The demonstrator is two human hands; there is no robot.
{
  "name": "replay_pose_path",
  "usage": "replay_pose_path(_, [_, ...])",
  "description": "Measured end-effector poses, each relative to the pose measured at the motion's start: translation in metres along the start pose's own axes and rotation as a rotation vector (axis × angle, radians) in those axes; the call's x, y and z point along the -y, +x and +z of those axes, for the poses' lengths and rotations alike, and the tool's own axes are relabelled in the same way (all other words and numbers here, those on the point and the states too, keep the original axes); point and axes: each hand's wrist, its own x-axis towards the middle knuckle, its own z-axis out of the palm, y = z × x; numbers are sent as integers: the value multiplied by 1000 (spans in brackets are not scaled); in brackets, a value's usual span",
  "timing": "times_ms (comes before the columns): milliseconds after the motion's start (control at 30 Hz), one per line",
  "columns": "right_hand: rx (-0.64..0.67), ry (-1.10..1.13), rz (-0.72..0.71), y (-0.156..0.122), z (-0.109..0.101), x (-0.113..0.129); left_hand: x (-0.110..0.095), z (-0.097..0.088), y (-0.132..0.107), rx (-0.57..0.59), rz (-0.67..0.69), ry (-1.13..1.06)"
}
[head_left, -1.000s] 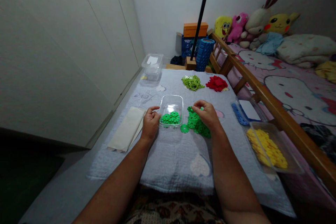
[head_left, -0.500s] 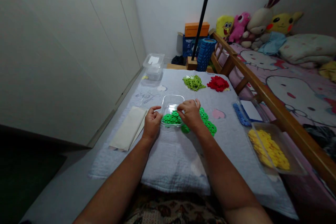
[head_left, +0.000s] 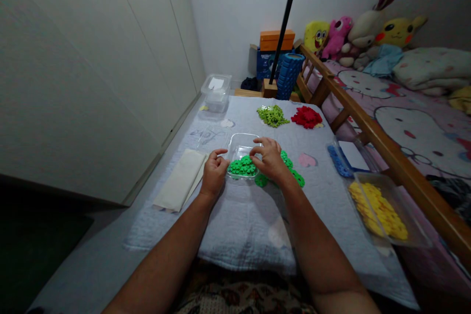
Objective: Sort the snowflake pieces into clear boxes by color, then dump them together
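Note:
A clear plastic container (head_left: pixel 243 138) stands at the middle of the cloth-covered table, with green flower-shaped plastic pieces (head_left: pixel 243 167) lying in its near part. At the container's left side is my left hand (head_left: pixel 215 171), thumb and bent fingers closed on its edge. My right hand (head_left: pixel 270 157) hovers over the right rim, thumb and fingers apart, nothing visible between them. More green pieces (head_left: pixel 296 177) lie on the cloth beside and partly beneath my right hand, which hides some of them.
Light green pieces (head_left: pixel 272 116) and red pieces (head_left: pixel 306 117) lie in heaps at the back. Yellow pieces (head_left: pixel 379 213) and blue pieces (head_left: pixel 339 161) sit in containers at right. A folded cream cloth (head_left: pixel 180 179) lies left; a lidded clear box (head_left: pixel 216 93) stands behind. A wooden bed rail (head_left: pixel 353 108) borders the right.
My right hand's fingers have spread from a pinch over the container. My left hand stays at the container's left edge.

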Motion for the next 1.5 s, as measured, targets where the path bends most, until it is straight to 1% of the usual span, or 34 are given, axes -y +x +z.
replay_pose_path(133, [-93, 74, 75, -3, -13, -21, -2, 0, -1, -11, -4, 20])
replay_pose_path(200, [-71, 50, 144, -7, -18, -30, -4, 0, -2, -16, -6, 17])
replay_pose_path(300, [53, -48, 220, -15, -24, -37, -5, 0, -2, -30, -4, 9])
replay_pose_path(433, [262, -174, 242, -23, -26, -35, -4, 0, -1, -52, 14, 29])
replay_pose_path(500, [341, -218, 254, -25, -25, -32, -3, 0, 0, -60, 22, 27])
replay_pose_path(567, [382, -248, 256, -26, -23, -31, -2, -1, 0, -62, 27, 24])
replay_pose_path(633, [386, -258, 247, -26, -20, -31, -1, -1, 0, -59, 31, 25])
replay_pose_path(733, [360, -224, 228, -25, -18, -34, -2, -1, 0, -56, 29, 28])
replay_pose_path(900, [298, -76, 174, -23, -21, -41, -4, 0, 0, -56, 16, 14])
replay_pose_path(1000, [292, -43, 153, -22, -23, -42, -3, 0, 0, -56, 17, 9])
replay_pose_path(1067, [276, -41, 159, -21, -23, -41, -2, -1, 0, -58, 21, 11])
replay_pose_path(1167, [218, -39, 184, -19, -21, -42, 0, -1, 1, -53, 24, 8])
replay_pose_path(1233, [186, -3, 192, -18, -21, -44, 0, -2, 1, -49, 22, 7])
replay_pose_path(1367, [99, 215, 198, -18, -29, -48, 0, -2, 1, -50, 22, 8])
replay_pose_path(1500, [-77, 470, 211, -17, -36, -44, 0, -1, 1, -39, 30, 3])
